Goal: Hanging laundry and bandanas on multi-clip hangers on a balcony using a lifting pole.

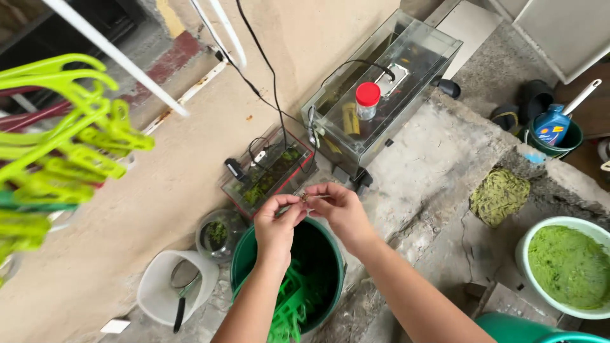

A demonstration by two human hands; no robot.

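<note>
My left hand (pixel 277 223) and my right hand (pixel 344 208) meet above a dark green bucket (pixel 246 254). Between their fingertips they pinch a small thin brownish object (pixel 305 197); what it is I cannot tell. Bright green plastic pieces (pixel 287 311) lie inside the bucket, right under my left forearm. Just beyond my hands sits a small glass tank (pixel 270 170) with green plants in it.
A larger glass aquarium (pixel 381 82) with a red-capped jar (pixel 367 100) on its lid stands on the concrete ledge. Lime-green clothes hangers (pixel 60 140) hang at the left. A white container (pixel 171 286), a glass bowl (pixel 216 235), and a basin of green matter (pixel 569 263) stand nearby.
</note>
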